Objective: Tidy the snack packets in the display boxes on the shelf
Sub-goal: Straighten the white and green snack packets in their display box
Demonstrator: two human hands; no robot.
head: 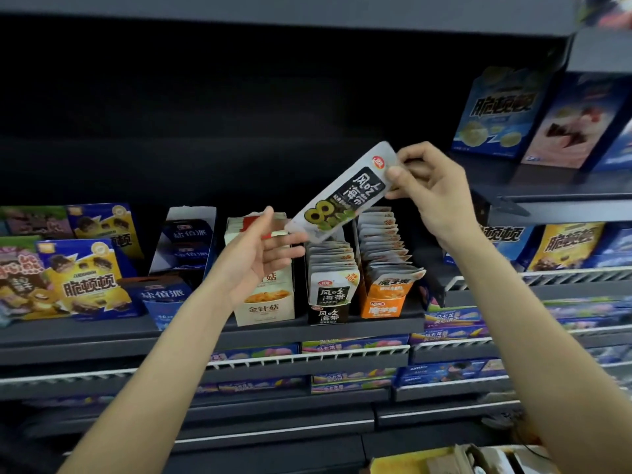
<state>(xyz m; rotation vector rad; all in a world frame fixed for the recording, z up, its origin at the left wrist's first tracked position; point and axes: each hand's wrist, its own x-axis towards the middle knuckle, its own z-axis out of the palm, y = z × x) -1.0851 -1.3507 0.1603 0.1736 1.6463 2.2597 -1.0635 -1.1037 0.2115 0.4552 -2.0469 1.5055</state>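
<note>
A grey seaweed snack packet [345, 193] with a black label hangs tilted above the shelf. My right hand [427, 189] pinches its upper end between thumb and fingers. My left hand [263, 248] is spread with straight fingers that touch the packet's lower end from underneath. Three display boxes stand side by side below: a cream box [265, 302] on the left, a black box [330, 311] in the middle with matching grey packets, and an orange box [384, 304] on the right with several packets leaning forward.
Blue and yellow snack boxes [82, 278] fill the shelf to the left, and blue display boxes [164, 295] stand beside them. More blue boxes [499, 111] sit on the upper right shelf. Lower shelves [307, 360] hold flat biscuit packs behind white wire rails.
</note>
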